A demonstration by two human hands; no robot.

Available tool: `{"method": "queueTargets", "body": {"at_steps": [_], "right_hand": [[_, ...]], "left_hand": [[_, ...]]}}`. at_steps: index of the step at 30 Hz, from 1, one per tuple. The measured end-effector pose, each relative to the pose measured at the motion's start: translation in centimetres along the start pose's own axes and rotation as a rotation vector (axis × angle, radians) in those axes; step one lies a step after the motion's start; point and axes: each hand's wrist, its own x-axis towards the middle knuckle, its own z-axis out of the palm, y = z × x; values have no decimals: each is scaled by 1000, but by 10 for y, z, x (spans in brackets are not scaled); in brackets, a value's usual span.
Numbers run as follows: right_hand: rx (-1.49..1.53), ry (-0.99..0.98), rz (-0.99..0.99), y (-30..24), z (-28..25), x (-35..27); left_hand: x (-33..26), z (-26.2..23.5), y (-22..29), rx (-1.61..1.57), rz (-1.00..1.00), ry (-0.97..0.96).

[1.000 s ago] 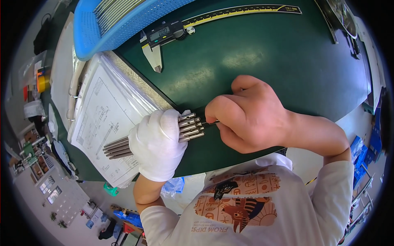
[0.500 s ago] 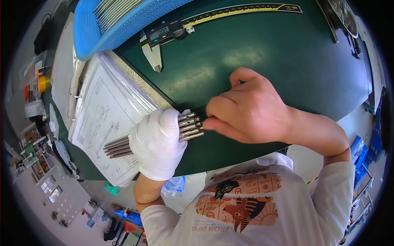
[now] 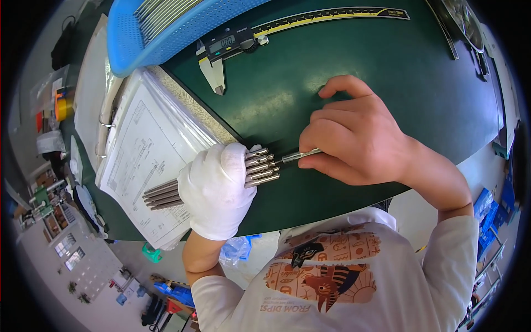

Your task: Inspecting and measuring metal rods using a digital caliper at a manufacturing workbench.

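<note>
At centre, metal rods [image 3: 260,167] jut from your gloved left hand [image 3: 217,180], clenched round them toward nine o'clock. Right hand [image 3: 357,138], between two and three, pinches slim metal piece [image 3: 300,155]. Seemingly rod-end work; next move calls for steady alignment.

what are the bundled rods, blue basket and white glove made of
Bundled rods: probably steel, smooth and satin, judging by the grey metallic sheen.
Blue basket: likely moulded plastic, slightly glossy, with regular perforations.
White glove: apparently matt cloth, since it creases softly; which fibre, I can't tell.
</note>
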Motion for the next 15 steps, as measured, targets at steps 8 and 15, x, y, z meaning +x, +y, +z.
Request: {"method": "queueTargets", "body": {"at_steps": [8, 15], "right_hand": [[73, 17, 0, 3, -7, 4], [32, -43, -20, 4, -9, 0]], "left_hand": [[1, 4, -4, 40, 36, 54], [0, 3, -3, 32, 36, 39]]}}
